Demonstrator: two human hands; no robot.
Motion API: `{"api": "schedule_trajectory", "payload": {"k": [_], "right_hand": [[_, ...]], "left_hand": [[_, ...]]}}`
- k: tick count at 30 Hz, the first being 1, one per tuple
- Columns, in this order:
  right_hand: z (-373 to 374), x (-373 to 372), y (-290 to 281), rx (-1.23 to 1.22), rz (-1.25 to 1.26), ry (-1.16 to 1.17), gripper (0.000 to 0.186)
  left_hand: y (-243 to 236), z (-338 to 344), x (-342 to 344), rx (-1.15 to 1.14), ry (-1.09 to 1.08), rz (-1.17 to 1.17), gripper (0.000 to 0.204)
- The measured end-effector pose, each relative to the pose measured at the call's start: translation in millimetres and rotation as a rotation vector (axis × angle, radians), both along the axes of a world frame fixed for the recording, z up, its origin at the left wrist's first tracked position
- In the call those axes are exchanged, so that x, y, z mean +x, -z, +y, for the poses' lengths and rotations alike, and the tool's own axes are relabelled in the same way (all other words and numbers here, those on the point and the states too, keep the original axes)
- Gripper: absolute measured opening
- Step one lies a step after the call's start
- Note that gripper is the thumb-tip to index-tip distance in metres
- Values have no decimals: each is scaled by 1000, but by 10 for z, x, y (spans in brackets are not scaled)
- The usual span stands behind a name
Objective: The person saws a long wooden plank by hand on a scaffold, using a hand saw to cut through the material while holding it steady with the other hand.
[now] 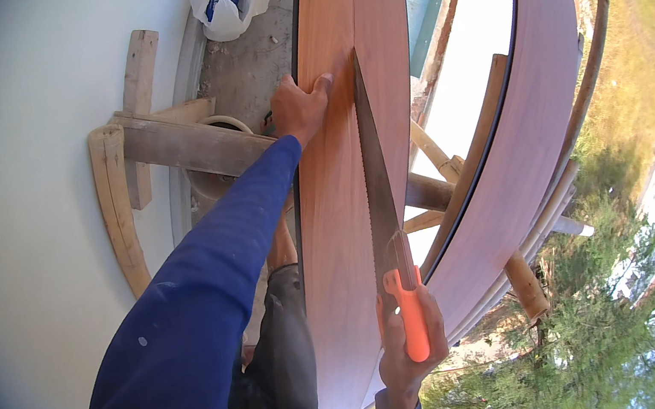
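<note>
My left hand (303, 107) is closed at the left edge of a long reddish-brown wood-look plank (336, 255), its thumb lying on the top face. What its fingers do under the edge is hidden. In my right hand (409, 355) is the orange handle of a handsaw (376, 170). The grey blade points away from me, its toothed edge to the left, with its tip at a narrow lengthwise split in the plank. To the right of the blade, the other strip (386, 38) of the plank tapers toward me.
A wooden trestle (195, 140) stands on the left beside a white wall (34, 210). A white plastic bag (228, 0) lies on the concrete floor at the far left. Another long plank (528, 110) rests on the right over wooden poles (525, 284). Grass and trees are beyond.
</note>
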State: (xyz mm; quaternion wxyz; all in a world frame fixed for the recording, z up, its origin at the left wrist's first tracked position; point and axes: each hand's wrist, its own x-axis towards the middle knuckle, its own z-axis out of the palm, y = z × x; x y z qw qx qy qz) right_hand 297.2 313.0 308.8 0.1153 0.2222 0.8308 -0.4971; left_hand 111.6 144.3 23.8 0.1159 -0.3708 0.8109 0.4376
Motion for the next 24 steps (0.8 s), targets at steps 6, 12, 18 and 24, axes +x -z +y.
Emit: {"api": "schedule_trajectory", "payload": {"k": [6, 12, 18, 24], "right_hand": [[-219, -842, 1184, -18, 172, -69, 44], [-259, -1287, 1448, -122, 186, -89, 43], [-361, -1234, 834, -125, 10, -1, 46], [5, 30, -534, -43, -54, 54, 54]], "left_hand": [[88, 40, -9, -53, -21, 26, 65], [151, -69, -304, -88, -20, 14, 74], [211, -225, -654, -114, -12, -9, 69], [195, -141, -595, -51, -37, -5, 76]]}}
